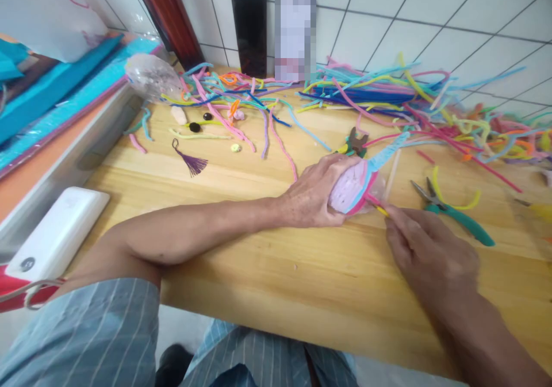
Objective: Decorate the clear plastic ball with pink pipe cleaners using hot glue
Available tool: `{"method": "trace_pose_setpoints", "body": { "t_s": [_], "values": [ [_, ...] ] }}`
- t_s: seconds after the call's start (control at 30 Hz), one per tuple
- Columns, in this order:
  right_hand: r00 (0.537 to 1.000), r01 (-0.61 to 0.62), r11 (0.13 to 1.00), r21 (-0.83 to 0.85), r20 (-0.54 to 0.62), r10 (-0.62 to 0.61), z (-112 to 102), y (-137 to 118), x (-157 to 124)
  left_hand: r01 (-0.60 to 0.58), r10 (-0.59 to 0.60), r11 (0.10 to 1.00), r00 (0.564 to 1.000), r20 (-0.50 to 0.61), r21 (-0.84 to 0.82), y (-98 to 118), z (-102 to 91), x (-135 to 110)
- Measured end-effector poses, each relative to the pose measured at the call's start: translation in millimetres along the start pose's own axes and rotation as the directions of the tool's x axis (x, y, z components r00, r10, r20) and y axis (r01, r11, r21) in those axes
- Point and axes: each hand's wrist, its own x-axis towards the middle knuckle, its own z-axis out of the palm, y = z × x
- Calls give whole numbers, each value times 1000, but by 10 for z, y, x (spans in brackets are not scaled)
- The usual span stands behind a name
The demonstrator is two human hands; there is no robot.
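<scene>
My left hand [317, 194] is wrapped round a pipe-cleaner figure [360, 181], pale lilac with pink and light blue edging and a blue tail pointing up to the right. It rests on the wooden table [267, 260]. My right hand [425, 249] sits just right of the figure, fingers pinched on a thin yellow and pink pipe-cleaner end [382, 207] at the figure's lower edge.
Teal-handled pliers [457, 211] lie right of my hands, a second small tool [356, 142] behind the figure. Several loose coloured pipe cleaners [379, 96] cover the table's back. A purple tassel [192, 163], black beads [195, 126], a white power bank [60, 232] lie left.
</scene>
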Motion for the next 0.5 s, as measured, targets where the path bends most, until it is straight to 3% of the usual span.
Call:
{"method": "trace_pose_setpoints", "body": {
  "t_s": [0.23,0.5],
  "values": [
    [997,-71,997,26,9,71,37,13,-98,34,-33,999,999,36,-12,-4,-9,0],
    [998,-56,998,-1,9,56,27,5,-76,16,-16,1000,1000,16,-11,-7,-2,0]
  ]
}}
